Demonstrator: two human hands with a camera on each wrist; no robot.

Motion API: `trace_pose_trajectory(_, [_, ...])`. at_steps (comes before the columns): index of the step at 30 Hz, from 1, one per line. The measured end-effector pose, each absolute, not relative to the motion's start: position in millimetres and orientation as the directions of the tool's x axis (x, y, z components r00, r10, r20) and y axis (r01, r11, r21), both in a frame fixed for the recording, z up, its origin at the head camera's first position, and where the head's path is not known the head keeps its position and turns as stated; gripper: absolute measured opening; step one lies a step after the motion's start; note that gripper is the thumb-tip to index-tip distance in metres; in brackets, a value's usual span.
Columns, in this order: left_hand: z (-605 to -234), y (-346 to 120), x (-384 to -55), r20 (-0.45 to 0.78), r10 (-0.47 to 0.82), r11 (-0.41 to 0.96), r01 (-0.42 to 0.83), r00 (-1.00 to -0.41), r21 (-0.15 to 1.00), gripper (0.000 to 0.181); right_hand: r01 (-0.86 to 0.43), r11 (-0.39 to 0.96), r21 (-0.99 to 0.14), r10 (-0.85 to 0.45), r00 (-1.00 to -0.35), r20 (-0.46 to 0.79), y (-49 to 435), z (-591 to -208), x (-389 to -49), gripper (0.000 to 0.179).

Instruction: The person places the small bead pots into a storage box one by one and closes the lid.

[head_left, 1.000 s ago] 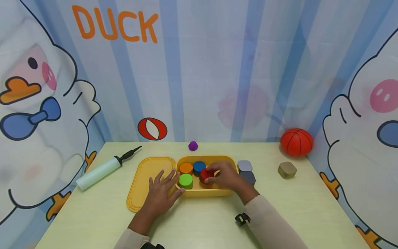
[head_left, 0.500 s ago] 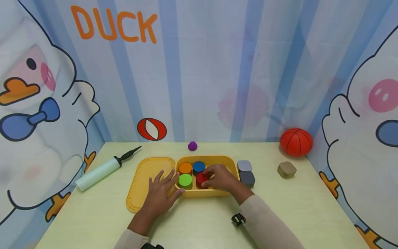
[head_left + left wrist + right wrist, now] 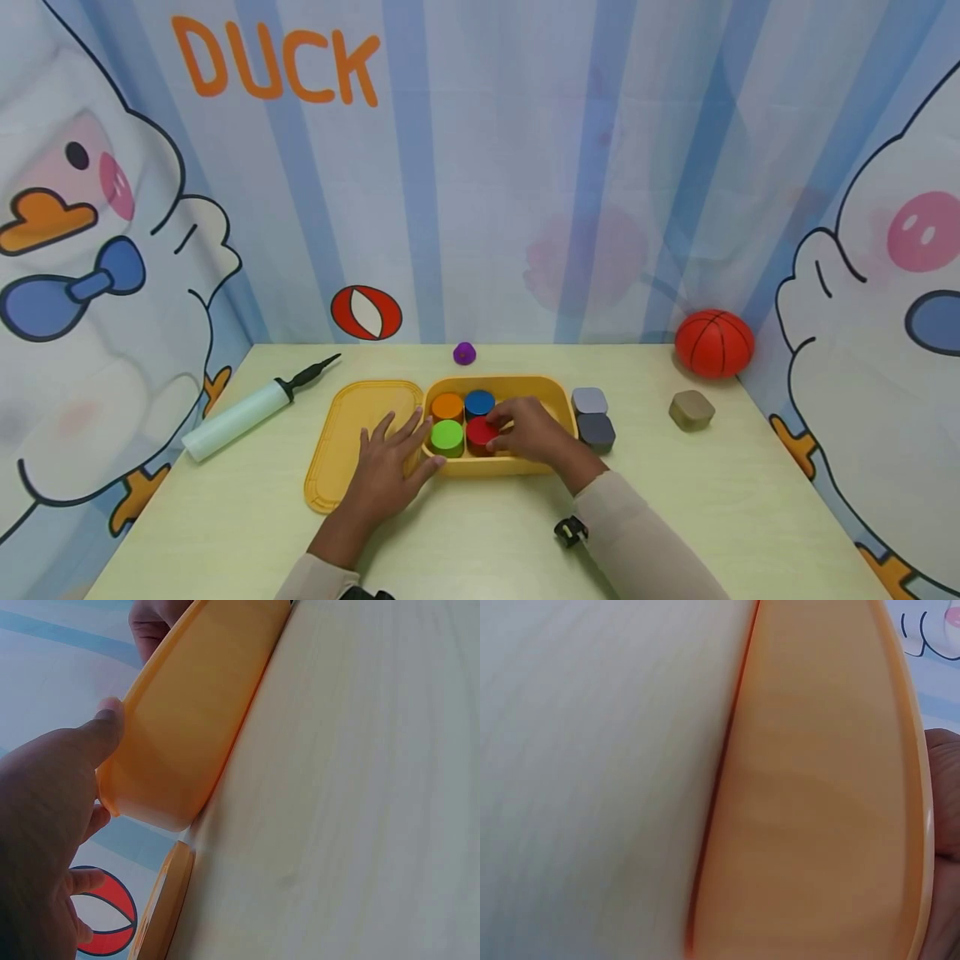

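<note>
A yellow box (image 3: 502, 468) stands on the table before me, its front wall large in both wrist views. My right hand (image 3: 534, 429) reaches into it and pinches a round red block (image 3: 478, 437) between thumb and fingers. Beside the red block sits a green block (image 3: 447, 438), with an orange block (image 3: 447, 407) and a blue block (image 3: 480, 403) behind them. My left hand (image 3: 384, 477) lies with fingers spread at the box's left end; in the left wrist view its thumb (image 3: 105, 727) touches the rim. The right hand's fingertips are hidden in the right wrist view.
Left of the box lies its flat yellow lid (image 3: 352, 450), partly under the left hand. A pale green pump (image 3: 240, 419) is farther left. Two grey blocks (image 3: 597, 432) touch near the box's right side. Beyond are a tan block (image 3: 692, 410), red ball (image 3: 715, 343) and small purple object (image 3: 464, 353).
My right hand has moved left with the red block and brought it down beside the green block. The left hand has stayed in place.
</note>
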State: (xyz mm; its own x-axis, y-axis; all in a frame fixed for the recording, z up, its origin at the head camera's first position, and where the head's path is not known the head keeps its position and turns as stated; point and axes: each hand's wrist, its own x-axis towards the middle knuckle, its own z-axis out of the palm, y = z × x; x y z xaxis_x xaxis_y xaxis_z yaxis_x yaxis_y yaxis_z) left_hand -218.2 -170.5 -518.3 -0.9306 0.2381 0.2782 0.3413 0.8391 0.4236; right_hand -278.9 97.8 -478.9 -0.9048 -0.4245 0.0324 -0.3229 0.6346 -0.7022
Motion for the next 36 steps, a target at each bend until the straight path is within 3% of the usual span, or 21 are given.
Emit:
trace_pose_trajectory(16, [-520, -172, -219, 0.276, 0.239, 0.84, 0.34, -0.931, 0.423, 0.071, -0.277, 0.667, -0.692, -0.377, -0.926, 0.008, 102, -473, -278, 0.035])
trace_pose_trajectory(22, [-520, -172, -218, 0.284, 0.244, 0.834, 0.35, -0.927, 0.426, 0.07, -0.395, 0.597, -0.698, -0.398, -0.901, 0.17, 126, -469, -274, 0.037])
trace_pose_trajectory(30, [-520, -172, -219, 0.268, 0.238, 0.834, 0.337, -0.934, 0.436, 0.071, -0.456, 0.58, -0.675, -0.288, -0.89, 0.354, 153, -474, -267, 0.028])
trace_pose_trajectory(36, [-521, -172, -220, 0.275, 0.238, 0.842, 0.339, -0.932, 0.42, 0.07, -0.563, 0.535, -0.63, -0.238, -0.816, 0.527, 170, -476, -263, 0.023])
